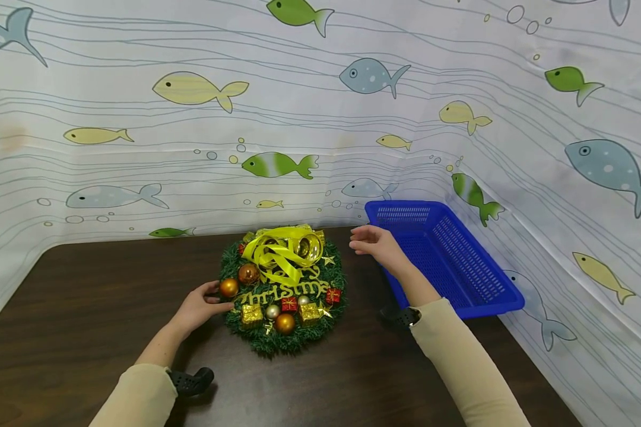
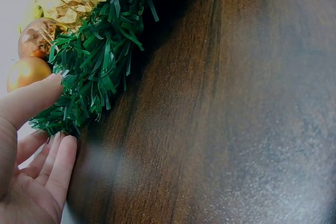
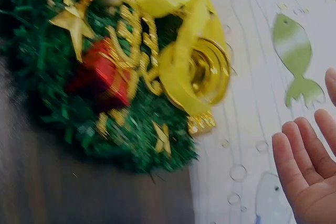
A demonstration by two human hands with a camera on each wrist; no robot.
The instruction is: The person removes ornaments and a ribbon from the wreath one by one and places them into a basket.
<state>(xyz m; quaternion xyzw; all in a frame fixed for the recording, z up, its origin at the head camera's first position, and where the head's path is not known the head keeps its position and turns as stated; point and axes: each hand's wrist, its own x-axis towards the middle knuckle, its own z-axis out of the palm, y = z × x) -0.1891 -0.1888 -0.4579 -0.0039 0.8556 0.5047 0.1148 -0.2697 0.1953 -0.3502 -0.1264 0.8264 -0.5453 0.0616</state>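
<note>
A green Christmas wreath (image 1: 291,341) lies on the dark wooden table, trimmed with gold and orange balls, small red and gold gift boxes, stars, gold lettering and a yellow ribbon bow with gold bells (image 1: 304,246) at its far side. My left hand (image 1: 196,308) grips the wreath's left edge; in the left wrist view its thumb (image 2: 37,95) lies against the green tinsel, with the other fingers at the lower rim. To the right of the wreath, my right hand (image 1: 376,244) hovers apart from it, holding nothing, fingers loosely bent.
A blue plastic basket (image 1: 504,299) with perforated walls stands at the right, just beyond my right forearm. Fish-patterned sheeting (image 1: 203,142) rises behind the table (image 1: 112,296) and along its right side. Each wrist wears a black strap.
</note>
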